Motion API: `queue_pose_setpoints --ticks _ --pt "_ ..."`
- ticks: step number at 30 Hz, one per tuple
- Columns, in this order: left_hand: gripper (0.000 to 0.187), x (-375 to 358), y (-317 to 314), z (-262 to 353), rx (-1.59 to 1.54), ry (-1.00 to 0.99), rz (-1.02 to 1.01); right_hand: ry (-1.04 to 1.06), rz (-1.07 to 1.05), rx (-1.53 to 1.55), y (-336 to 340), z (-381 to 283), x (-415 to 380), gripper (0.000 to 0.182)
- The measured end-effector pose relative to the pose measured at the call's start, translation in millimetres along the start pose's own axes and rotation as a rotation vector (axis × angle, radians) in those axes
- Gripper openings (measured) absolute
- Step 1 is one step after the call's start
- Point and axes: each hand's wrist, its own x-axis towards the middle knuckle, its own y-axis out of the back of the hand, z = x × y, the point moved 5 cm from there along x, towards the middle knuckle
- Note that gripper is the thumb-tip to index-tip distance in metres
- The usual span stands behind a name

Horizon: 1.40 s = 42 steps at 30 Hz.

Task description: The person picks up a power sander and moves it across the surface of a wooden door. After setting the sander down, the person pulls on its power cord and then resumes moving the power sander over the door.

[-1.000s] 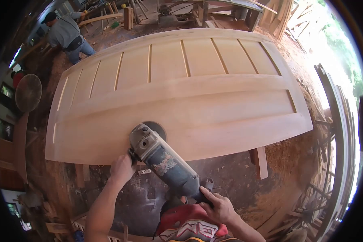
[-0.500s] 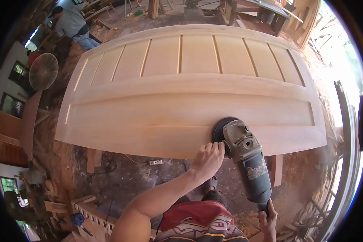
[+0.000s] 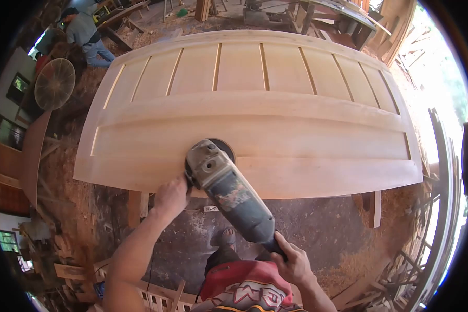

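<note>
A worn grey-green angle grinder [image 3: 237, 200] with a round black disc [image 3: 225, 148] rests over the near rail of a pale wooden door panel [image 3: 317, 138]. My left hand [image 3: 171, 197], slightly blurred, is closed round the side handle by the grinder's head. My right hand [image 3: 295, 258] wraps the dark rear handle, lower and to the right. The disc is partly hidden under the head, and it seems to touch the wood. Grooved slats run across the far half of the door; a long recessed panel lies nearer to me.
Wooden supports [image 3: 135, 208] show beneath the door. A co-worker [image 3: 86, 39] stands at the upper left, near a large round fan [image 3: 54, 84]. Long boards [image 3: 444, 171] lean at the right. Sawdust and offcuts cover much of the floor.
Both hands and the grinder have moved left along the door's near rail. The grinder's body now slants more toward the left. The co-worker has shifted slightly.
</note>
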Motion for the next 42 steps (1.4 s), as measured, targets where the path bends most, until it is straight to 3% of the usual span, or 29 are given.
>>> queue_pose_setpoints --ticks 4,8,11,14,22,26,28,30,32,35,38,41,42 --pt "0.028 3 3 -5 0.037 -0.028 0.004 -0.012 0.002 -0.017 -4 -7 4 0.058" --pt "0.023 10 -11 50 0.038 -0.119 -0.030 -0.045 0.044 -0.046 27 28 -25 0.060" --pt "0.017 19 -11 110 -0.024 -0.194 -0.010 -0.029 0.119 -0.034 56 62 -54 0.062" --pt "0.012 33 -13 173 0.002 -0.262 0.010 -0.187 0.140 -0.007 94 82 -75 0.062" --pt "0.011 77 -24 350 -0.006 -0.455 0.030 -0.251 0.389 0.059 176 177 -142 0.076" --pt "0.012 99 -38 453 -0.044 -0.600 0.108 -0.414 0.453 0.105 221 207 -179 0.081" --pt "0.015 109 -44 498 -0.042 -0.608 0.067 -0.415 0.558 0.075 235 224 -192 0.077" --pt "0.018 111 -38 521 0.028 -0.691 0.177 -0.434 0.617 0.092 245 218 -188 0.075" --pt "0.027 111 -41 525 0.062 -0.699 0.249 -0.493 0.630 0.164 246 204 -181 0.074" --pt "0.030 100 -33 503 0.023 -0.689 0.573 -0.525 0.590 0.214 238 199 -183 0.071" --pt "0.031 89 -34 446 0.049 -0.641 0.543 -0.453 0.531 0.179 204 196 -177 0.067" --pt "0.031 77 -29 373 0.033 -0.495 0.043 -0.319 0.450 0.087 166 172 -159 0.064" --pt "0.026 69 -25 344 0.068 -0.474 0.119 -0.270 0.426 0.044 155 157 -150 0.063"
